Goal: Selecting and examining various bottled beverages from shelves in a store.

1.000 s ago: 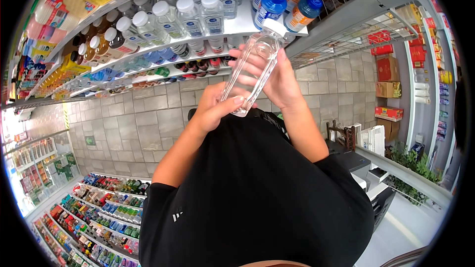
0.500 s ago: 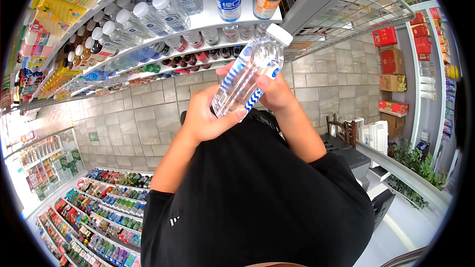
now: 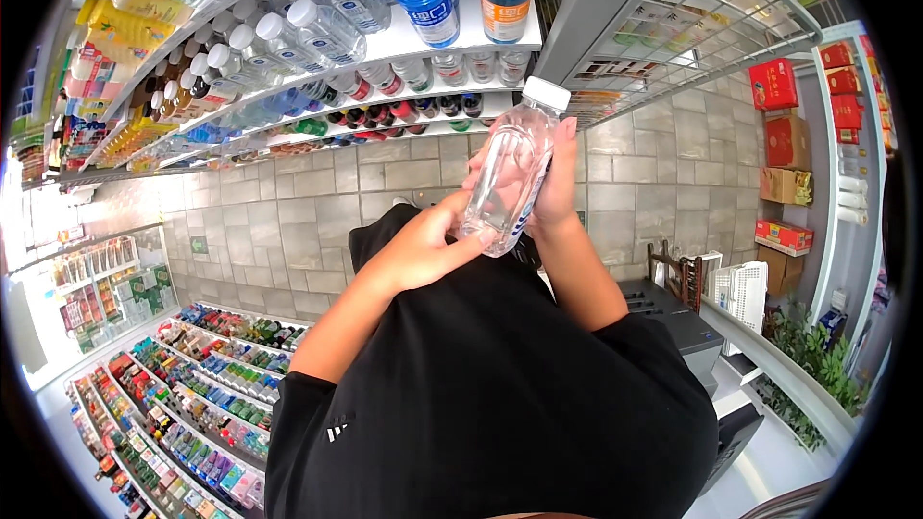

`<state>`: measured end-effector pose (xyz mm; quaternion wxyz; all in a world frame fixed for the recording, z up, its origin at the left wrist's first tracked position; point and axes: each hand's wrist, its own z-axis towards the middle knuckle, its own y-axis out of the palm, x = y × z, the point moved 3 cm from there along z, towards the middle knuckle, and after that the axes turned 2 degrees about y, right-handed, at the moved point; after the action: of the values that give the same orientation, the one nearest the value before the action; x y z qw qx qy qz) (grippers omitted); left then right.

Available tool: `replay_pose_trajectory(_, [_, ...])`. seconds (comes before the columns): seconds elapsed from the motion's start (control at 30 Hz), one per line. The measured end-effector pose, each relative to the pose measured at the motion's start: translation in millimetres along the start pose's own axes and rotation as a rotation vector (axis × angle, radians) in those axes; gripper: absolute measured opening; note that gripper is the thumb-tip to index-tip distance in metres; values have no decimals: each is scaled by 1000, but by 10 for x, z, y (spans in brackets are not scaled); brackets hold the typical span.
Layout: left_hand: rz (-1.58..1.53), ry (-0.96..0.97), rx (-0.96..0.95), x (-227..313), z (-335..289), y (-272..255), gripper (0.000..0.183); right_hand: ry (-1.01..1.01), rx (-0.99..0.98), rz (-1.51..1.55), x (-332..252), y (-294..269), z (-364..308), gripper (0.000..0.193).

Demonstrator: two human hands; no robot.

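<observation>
A clear plastic bottle [image 3: 507,178] with a white cap is held between both hands in front of my chest, tilted with its cap away from me and slightly right. My left hand [image 3: 435,244] grips its lower end, with the thumb across the base. Along the right side my right hand [image 3: 555,183] wraps the bottle, its fingers partly hidden behind. Only a narrow strip of blue-and-white label shows on the bottle's right edge; the side facing me is bare and see-through.
Ahead, a curved white shelf [image 3: 471,36] carries rows of clear bottles [image 3: 325,32], plus blue-capped blue bottles [image 3: 428,6]. A wire rack [image 3: 711,14] stands to the right. Red boxes and cartons [image 3: 786,139] line the right wall. Stocked shelves [image 3: 207,375] fill the lower left, over a tiled floor.
The bottle has turned about its length, so the wavy label has mostly rolled out of sight. It has also become more upright and shifted slightly right and nearer, with both hands following.
</observation>
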<state>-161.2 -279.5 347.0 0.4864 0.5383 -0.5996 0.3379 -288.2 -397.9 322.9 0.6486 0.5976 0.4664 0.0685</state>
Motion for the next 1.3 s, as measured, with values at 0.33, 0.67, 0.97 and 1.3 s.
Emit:
replay_pose_trajectory(0.33, [164, -140, 251, 3, -113, -219, 62, 11, -67, -330, 232, 161, 186, 51])
replay_pose_trajectory(0.67, [451, 103, 304, 156, -328, -905, 49, -115, 74, -830, 353, 673, 334, 62])
replay_pose_trajectory(0.97, [677, 297, 336, 3, -701, -1570, 51, -143, 97, -1004, 321, 1407, 633, 28])
replay_pose_trajectory(1.3, [569, 331, 571, -31, -1000, -2157, 69, -256, 25, -1374, 475, 1877, 868, 31])
